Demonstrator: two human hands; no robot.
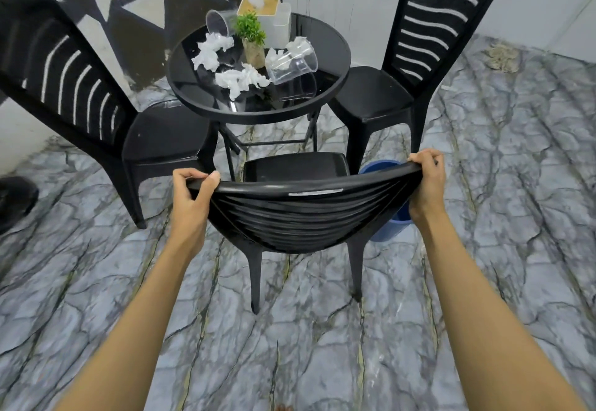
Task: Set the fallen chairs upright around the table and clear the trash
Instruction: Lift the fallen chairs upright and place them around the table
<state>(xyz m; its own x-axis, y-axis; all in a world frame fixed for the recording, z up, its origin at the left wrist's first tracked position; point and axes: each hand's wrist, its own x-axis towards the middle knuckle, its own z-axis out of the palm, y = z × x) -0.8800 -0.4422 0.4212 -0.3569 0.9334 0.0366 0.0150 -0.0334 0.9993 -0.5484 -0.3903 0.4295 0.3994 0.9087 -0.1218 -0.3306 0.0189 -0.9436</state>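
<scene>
Left hand [193,188] and right hand [427,178] clamp top rail of near chair [300,214], fingers curled over. Chair black, slatted, upright, seat facing round black table [206,105]. Two more chairs upright at sides. Marbled grey floor [483,249]. Crumpled tissues [242,80], tipped clear cups [292,64] on table. Blue bin [392,230] beside chair, contents hidden.

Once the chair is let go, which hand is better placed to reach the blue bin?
Probably the right hand: it grips the near chair at the corner directly above the blue bin. The left hand holds the far corner.
</scene>
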